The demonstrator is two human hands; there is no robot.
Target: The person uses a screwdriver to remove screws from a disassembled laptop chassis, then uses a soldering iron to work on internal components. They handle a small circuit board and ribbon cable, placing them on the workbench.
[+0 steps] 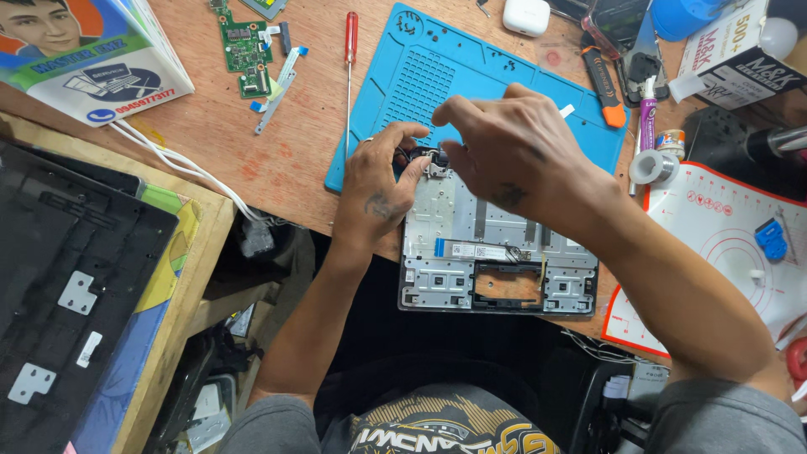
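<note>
Left hand [378, 189]: thumb and fingers pinched narrow on a small dark part [435, 162] at the far left corner of the laptop case [471, 252]. Right hand [504, 147] arches over the same corner, fingers curled down; I cannot tell what it grips. Part lies between my two hands, touching the left fingertips. Case straddles the table edge, far end on the blue mat [437, 76]. Judgement: keep the left steadying the case, work slowly, pull straight, no twisting. Red screwdriver [350, 50] lies left of the mat.
</note>
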